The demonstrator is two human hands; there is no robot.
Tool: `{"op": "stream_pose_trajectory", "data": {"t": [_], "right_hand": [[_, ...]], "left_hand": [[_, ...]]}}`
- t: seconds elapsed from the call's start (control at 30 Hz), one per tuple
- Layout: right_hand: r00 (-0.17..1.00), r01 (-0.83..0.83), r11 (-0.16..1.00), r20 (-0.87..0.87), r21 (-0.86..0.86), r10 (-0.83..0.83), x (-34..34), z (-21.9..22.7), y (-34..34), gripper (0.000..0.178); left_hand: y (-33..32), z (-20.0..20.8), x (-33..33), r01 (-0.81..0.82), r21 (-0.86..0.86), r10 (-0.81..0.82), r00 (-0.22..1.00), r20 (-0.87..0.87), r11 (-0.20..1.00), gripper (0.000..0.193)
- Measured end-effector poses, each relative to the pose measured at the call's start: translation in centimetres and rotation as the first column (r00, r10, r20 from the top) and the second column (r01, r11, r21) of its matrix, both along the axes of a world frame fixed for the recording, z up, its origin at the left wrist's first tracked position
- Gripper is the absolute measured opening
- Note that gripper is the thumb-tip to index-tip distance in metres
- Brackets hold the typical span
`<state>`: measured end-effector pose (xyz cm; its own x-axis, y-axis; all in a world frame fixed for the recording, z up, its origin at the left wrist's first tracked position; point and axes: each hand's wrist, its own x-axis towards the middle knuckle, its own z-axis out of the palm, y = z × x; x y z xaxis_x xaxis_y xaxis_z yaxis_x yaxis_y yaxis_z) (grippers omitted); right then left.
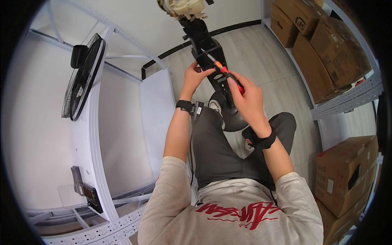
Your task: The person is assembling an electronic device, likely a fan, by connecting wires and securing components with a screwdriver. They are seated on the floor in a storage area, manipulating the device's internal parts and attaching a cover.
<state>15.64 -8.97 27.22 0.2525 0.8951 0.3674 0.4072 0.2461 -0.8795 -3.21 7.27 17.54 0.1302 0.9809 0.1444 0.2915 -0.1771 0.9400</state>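
A black pedestal fan stand rises in front of me, opened at its upper part, with its round base on the floor between my feet. My left hand grips the side of the stand's housing, thumb across the front and the other fingers partly hidden behind it. In my right hand is a screwdriver with a red and black handle. Its metal shaft points up and left into the open housing; whether the tip sits on a screw is too small to tell. A cream-coloured motor part tops the stand.
On the white shelf at left lie a fan grille with black rim and a small black control board. Cardboard boxes fill the right rack; more boxes are stacked at lower right.
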Motion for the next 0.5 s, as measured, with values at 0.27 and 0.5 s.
{"op": "stream_pose_trajectory", "data": {"t": [0.27,0.5], "right_hand": [[0.982,0.114,0.992,0.145,0.05,-0.121,-3.0,0.4,-0.5,0.025],[0.949,0.175,0.984,0.26,0.042,-0.18,-4.0,2.1,-0.3,0.025]], "left_hand": [[-0.2,0.6,-0.4,-0.002,0.009,0.003,0.997,-0.083,1.0,0.068],[-1.1,1.8,-0.3,0.038,-0.005,-0.038,0.997,-0.073,0.999,0.072]]}}
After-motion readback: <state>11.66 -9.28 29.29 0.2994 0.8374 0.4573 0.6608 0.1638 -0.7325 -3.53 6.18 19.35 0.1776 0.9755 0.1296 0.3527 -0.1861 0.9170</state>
